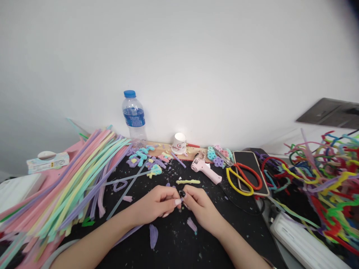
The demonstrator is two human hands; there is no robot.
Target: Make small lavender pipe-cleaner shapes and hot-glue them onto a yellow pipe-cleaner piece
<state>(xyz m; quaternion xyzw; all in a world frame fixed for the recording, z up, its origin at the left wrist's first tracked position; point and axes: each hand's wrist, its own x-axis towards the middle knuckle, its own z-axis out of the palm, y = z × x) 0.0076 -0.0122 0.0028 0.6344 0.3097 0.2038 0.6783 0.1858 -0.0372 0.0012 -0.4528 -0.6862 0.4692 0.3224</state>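
Fingers (168,204) pinched closed, your left hand (153,204) meets your right hand (200,207) (anything gripped: can't tell); yellow strip (188,182) just beyond.

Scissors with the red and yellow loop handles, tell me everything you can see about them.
The scissors with silver metal blades and red and yellow loop handles lie with tips pointing up-left, over fluffy pastel flower-shaped pieces. The red loop appears to rest on a dark-screened, pale-rimmed phone; the yellow one crosses its edge. Blade opening is unclear.
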